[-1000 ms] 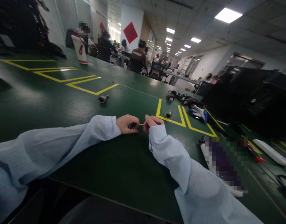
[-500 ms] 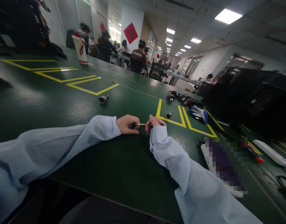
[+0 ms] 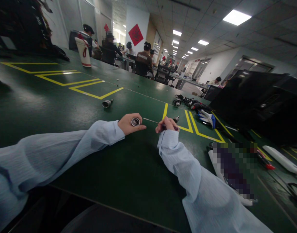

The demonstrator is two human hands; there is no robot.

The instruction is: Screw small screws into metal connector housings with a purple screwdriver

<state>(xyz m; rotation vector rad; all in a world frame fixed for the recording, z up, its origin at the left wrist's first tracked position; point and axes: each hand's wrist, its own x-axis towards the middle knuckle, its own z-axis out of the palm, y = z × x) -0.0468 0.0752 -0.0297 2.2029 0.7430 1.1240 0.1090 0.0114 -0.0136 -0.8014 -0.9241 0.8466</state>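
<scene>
Head camera: we see the left hand (image 3: 127,125) raised slightly and the right hand (image 3: 168,125) drawn back compared with half a second ago, when the shaft of a thin tool (image 3: 151,121) reached the left hand; now its tip stands free, just beside those fingers. The left fingers curl around a cup-shaped metal part (image 3: 135,121), thumb extended below, and we look more squarely into its round, shiny-rimmed mouth. The right fingers pinch the tool's dark handle, largely hidden from us. Its shaft is straight and metallic. Two tapering metal pieces lie on the smooth green table (image 3: 138,174): one (image 3: 107,103) beyond the left hand, the other (image 3: 176,119) inside yellow tape (image 3: 192,121), now partly covered by the right hand. The pale blue sleeves (image 3: 100,134) are softly wrinkled cloth.
</scene>
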